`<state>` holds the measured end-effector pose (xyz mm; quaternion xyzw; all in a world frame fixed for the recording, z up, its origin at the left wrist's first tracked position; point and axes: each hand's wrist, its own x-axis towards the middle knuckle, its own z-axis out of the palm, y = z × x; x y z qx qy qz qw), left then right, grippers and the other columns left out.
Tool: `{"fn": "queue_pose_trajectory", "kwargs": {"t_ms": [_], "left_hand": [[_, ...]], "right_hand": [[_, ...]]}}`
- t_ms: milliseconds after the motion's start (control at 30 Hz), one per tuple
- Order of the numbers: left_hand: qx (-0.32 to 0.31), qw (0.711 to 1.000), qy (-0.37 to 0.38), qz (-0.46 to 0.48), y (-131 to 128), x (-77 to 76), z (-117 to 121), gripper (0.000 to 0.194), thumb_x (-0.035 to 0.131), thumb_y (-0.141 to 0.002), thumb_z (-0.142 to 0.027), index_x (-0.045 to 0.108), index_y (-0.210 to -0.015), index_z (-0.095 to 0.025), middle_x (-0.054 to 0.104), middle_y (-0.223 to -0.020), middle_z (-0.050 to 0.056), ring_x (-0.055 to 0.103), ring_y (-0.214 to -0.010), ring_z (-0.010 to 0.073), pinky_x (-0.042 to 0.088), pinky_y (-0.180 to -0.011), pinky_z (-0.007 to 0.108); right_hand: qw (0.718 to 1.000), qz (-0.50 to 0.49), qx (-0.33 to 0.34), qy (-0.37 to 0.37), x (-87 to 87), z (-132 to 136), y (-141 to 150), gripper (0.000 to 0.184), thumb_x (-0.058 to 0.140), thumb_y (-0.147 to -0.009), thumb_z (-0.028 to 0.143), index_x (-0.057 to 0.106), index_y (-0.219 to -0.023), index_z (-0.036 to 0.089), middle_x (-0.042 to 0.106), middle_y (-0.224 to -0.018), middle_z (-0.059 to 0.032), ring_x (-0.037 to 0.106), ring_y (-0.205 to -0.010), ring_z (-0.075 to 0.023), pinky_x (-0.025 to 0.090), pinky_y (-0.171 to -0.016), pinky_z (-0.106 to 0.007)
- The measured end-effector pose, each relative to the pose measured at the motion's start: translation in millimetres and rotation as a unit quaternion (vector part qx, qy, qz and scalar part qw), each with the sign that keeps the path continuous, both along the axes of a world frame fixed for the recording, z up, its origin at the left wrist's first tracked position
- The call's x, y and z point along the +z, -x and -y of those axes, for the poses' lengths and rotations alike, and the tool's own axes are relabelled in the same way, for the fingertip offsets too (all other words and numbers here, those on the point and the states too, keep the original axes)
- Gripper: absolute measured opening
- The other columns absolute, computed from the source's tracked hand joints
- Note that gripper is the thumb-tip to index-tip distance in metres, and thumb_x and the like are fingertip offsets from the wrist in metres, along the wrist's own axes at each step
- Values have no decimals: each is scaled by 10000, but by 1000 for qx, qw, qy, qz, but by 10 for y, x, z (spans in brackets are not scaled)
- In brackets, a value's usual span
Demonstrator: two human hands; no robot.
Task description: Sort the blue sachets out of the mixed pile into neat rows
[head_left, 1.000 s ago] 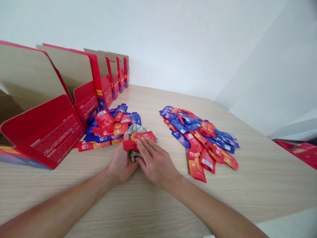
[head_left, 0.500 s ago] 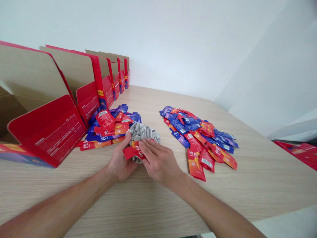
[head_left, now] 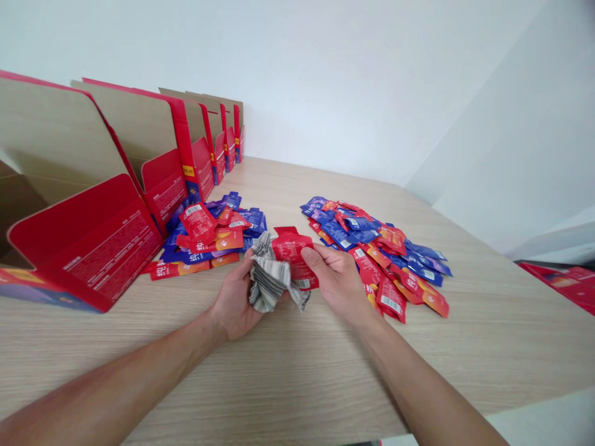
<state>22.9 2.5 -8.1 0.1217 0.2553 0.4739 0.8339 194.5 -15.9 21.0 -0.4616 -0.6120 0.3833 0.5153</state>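
- While both forearms reach in from the bottom of the view, the left hand (head_left: 236, 302) is closed around a crumpled striped cloth (head_left: 269, 282), gray, white and black, with the thumb at its near left side.
- The right hand (head_left: 341, 279) pinches the right edge of a red sachet (head_left: 292, 249), thumb on top of its printed face; a white barcode shows near the sachet's lower end.
- The sachet is held above the table (head_left: 279, 384), between the two hands, with the cloth against it and covering part of its left side.
- Beyond the left hand lies a loose pile of red and blue sachets (head_left: 216, 238), close to the boxes.
- On the right, partly behind the right hand, spreads a second pile of similar sachets (head_left: 367, 235).
- Along the left side, open red cardboard boxes (head_left: 97, 241) stand in a receding row, their tan insides showing.
- The tabletop is pale, wood-grained, and meets a white wall (head_left: 325, 93).
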Motion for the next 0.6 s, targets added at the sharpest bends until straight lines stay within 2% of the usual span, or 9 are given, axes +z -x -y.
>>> {"fn": "queue_pose_trajectory", "kwargs": {"t_ms": [67, 167, 233, 267, 333, 400, 467, 600], "left_hand": [[-13, 1000, -8, 3, 13, -23, -8, 443, 367, -1098, -327, 744, -1146, -101, 811, -903, 124, 778, -725, 221, 672, -726, 359], [-37, 999, -4, 7, 9, -28, 0, 430, 402, -1087, -337, 749, -1146, -90, 811, -973, 156, 793, -825, 253, 668, -736, 360], [-31, 1000, 3, 2, -7, -14, 13, 440, 407, -1091, -361, 751, -1142, -92, 811, -977, 155, 794, -835, 255, 667, -747, 363], [-27, 1000, 4, -1, -16, -5, 20, 450, 401, -1094, -372, 752, -1136, -94, 812, -964, 151, 794, -826, 253, 666, -749, 366], [-22, 1000, 7, -9, -29, 13, 35, 462, 391, -1098, -379, 755, -1117, -96, 810, -919, 139, 790, -795, 247, 665, -742, 369], [-23, 1000, 13, -15, -37, 30, 50, 438, 398, -1095, -350, 757, -1101, -99, 804, -864, 125, 784, -758, 239, 663, -727, 365], [-24, 999, 21, -18, -42, 50, 66, 395, 418, -1081, -305, 755, -1097, -100, 798, -833, 114, 778, -733, 229, 661, -726, 358], [-6, 999, 32, -27, -51, 86, 95, 347, 418, -1040, -188, 750, -1095, -104, 792, -806, 93, 772, -708, 205, 654, -756, 334]], "right_hand": [[998, -54, 3, 9, -48, -26, 23, 424, 649, -955, 600, 716, -856, 193, 665, -697, 3, 565, -591, -150, 452, -556, -258], [993, -105, -50, -8, -136, -110, 71, 425, 573, -998, 608, 720, -1062, 215, 739, -841, -33, 668, -698, -200, 546, -643, -312], [994, -33, -97, -34, -211, -176, 103, 464, 554, -1002, 604, 691, -1200, 208, 770, -1005, -84, 728, -888, -256, 598, -793, -388], [991, 24, -119, -53, -252, -205, 116, 505, 556, -999, 593, 655, -1294, 195, 760, -1145, -125, 724, -1042, -291, 595, -899, -438], [974, 135, -149, -102, -333, -246, 133, 638, 538, -1010, 549, 490, -1516, 162, 596, -1491, -203, 557, -1396, -342, 487, -1124, -537], [954, 217, -143, -150, -394, -262, 137, 724, 472, -1046, 491, 264, -1658, 164, 344, -1697, -203, 299, -1591, -317, 320, -1260, -578], [937, 284, -97, -181, -423, -257, 133, 687, 392, -1084, 442, 184, -1692, 201, 244, -1748, -168, 186, -1633, -272, 236, -1302, -571], [905, 375, -21, -199, -407, -207, 130, 660, 319, -1110, 483, 192, -1696, 209, 158, -1770, -175, 107, -1648, -276, 203, -1303, -598]]}}
